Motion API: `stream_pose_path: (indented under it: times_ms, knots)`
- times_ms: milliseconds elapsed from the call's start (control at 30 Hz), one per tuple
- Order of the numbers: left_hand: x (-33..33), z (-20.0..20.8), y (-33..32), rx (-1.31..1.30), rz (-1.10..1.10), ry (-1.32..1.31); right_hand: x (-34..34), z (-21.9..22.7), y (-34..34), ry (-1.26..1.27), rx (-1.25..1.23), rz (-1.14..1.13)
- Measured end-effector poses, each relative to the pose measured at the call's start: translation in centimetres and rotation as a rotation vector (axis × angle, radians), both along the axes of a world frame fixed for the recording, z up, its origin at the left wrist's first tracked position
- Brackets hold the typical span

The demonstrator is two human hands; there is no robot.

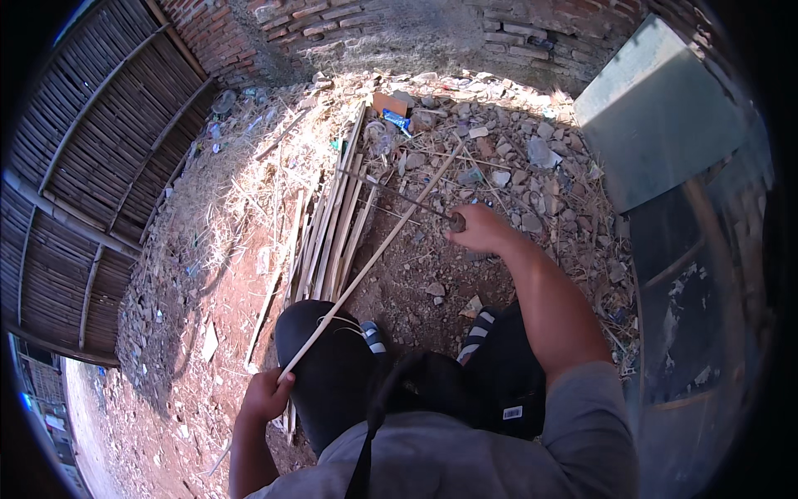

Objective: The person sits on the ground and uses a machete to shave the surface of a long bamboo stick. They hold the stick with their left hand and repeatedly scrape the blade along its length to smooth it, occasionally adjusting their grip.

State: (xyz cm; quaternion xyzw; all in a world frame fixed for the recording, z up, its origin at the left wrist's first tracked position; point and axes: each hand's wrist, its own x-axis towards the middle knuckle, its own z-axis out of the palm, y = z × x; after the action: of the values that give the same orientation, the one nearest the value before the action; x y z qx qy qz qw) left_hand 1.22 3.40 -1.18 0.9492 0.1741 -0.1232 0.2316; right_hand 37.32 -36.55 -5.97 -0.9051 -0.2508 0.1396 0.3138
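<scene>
Harsh sun glare, shadows, bent edges

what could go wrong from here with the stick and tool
The long thin tool in the right hand crosses the stick in view; a slip might reach the left knee or the left hand gripping the stick. Only one hand grips the stick, so it could twist or roll. If dropped, the tool might land near the striped sandals.

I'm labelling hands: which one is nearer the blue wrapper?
Right. The right hand is below-right of the wrapper; the left hand, holding the stick, is much farther, below-left.
</scene>
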Motion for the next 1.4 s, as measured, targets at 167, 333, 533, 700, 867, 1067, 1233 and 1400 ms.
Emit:
stream_pose_path:
  times_ms: [167, 333, 533, 700, 867, 1067, 1233, 1400]
  knots:
    - [0.5, 1.0, -0.8, 0.023, 0.022, 0.034, -0.7, 0.2, -0.4, -0.035, -0.041, -0.134]
    - [0.4, 1.6, -1.0, 0.068, -0.011, 0.023, -5.6, 4.1, 3.5, -0.134, -0.264, 0.339]
    - [0.4, 0.3, -0.6, 0.074, -0.041, -0.061, 0.5, -0.4, -1.9, -0.143, 0.045, -0.247]
    - [0.2, 0.2, -0.5, 0.065, -0.004, -0.046, -4.0, 3.6, 1.5, -0.070, -0.100, 0.067]
    - [-0.4, -0.4, -0.4, 0.098, -0.044, -0.075, -4.2, 3.1, 1.2, -0.078, -0.158, 0.275]
    - [0.0, -0.5, -0.3, 0.140, -0.050, -0.112, -0.6, 1.0, -1.7, -0.151, 0.098, -0.214]
    - [-0.3, 0.7, -1.4, 0.167, -0.040, -0.054, -6.2, 3.6, 3.1, -0.117, -0.200, 0.327]
    - [-1.0, -1.0, -0.2, 0.123, -0.047, -0.107, -2.7, 2.0, 1.1, -0.097, -0.063, 0.157]
